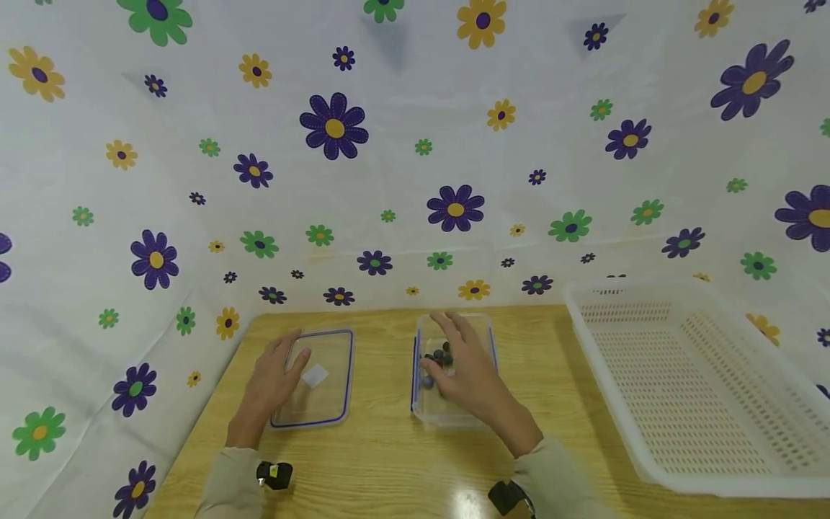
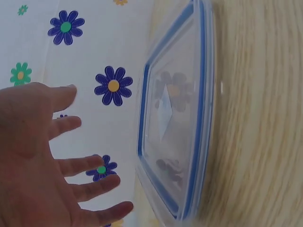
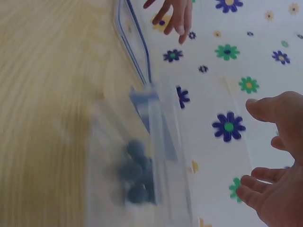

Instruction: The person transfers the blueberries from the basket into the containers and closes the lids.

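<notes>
My left hand (image 1: pixel 267 382) hovers with spread fingers over the left side of a clear plastic lid (image 1: pixel 327 404) with a blue seal. In the left wrist view, the palm and fingers stand apart from the lid (image 2: pixel 173 137), which lies flat and bears a small whitish square. My right hand (image 1: pixel 476 378) is held over a clear plastic container (image 1: pixel 447 417), thumb and fingers apart, hiding part of it. Inside lie several dark blue round pieces that look like blueberries (image 1: pixel 428 382). The right wrist view shows these blueberries (image 3: pixel 137 194) below a hand that holds nothing.
A large white perforated basket (image 1: pixel 616 404) stands to the right on the wooden table (image 1: pixel 382 461). Blue-edged locking flaps (image 1: pixel 415 375) run along the container's side. A white flowered sheet (image 1: pixel 402 173) hangs behind and beside the table.
</notes>
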`<state>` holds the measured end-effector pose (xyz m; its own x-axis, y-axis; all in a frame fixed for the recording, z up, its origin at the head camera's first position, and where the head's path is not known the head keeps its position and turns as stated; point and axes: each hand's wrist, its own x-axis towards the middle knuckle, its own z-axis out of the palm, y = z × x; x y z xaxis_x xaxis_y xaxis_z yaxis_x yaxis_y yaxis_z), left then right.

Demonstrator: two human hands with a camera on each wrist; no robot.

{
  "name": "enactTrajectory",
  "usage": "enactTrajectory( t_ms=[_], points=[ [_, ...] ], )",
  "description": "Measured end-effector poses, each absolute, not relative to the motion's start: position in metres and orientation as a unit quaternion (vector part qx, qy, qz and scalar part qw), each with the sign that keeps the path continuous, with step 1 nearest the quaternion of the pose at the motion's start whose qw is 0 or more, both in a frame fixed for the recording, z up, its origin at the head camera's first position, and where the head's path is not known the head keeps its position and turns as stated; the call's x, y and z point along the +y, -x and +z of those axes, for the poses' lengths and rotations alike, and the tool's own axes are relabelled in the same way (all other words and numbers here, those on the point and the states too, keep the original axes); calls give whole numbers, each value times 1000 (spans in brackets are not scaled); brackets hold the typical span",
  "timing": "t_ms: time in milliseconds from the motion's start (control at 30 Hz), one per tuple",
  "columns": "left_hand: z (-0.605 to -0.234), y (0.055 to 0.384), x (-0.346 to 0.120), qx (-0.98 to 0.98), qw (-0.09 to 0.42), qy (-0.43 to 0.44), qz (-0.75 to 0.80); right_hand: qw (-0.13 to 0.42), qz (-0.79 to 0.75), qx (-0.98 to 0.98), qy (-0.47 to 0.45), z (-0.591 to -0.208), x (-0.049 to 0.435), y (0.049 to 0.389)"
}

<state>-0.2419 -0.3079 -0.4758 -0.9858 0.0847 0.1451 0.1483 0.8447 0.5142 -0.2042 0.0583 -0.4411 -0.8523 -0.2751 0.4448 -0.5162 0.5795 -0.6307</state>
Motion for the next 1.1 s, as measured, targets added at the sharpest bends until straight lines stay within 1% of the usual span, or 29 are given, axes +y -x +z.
enactTrajectory(
  t_ms=[67, 200, 333, 433, 567, 700, 900, 1100],
  points=[
    [-475, 239, -315, -960, 35, 43, -276, 155, 409, -868, -234, -445, 44, 202],
    [-472, 238, -331, -956, 7, 22, -292, 139, 439, -853, -247, -446, 12, 198],
    [-465, 235, -338, -948, -15, 20, -317, 100, 448, -855, -242, -451, -18, 200],
    [-465, 231, -338, -944, -36, 13, -327, 61, 443, -866, -224, -460, -36, 200],
    [-472, 225, -336, -936, -68, -16, -345, 33, 436, -879, -190, -470, -55, 197],
    [-481, 220, -335, -925, -72, -31, -372, 15, 447, -882, -149, -475, -67, 198],
    [-487, 218, -337, -913, -72, -42, -400, -28, 483, -871, -85, -486, -81, 207],
    [-490, 220, -337, -886, -72, -58, -455, -51, 545, -834, -67, -492, -89, 213]
  ],
)
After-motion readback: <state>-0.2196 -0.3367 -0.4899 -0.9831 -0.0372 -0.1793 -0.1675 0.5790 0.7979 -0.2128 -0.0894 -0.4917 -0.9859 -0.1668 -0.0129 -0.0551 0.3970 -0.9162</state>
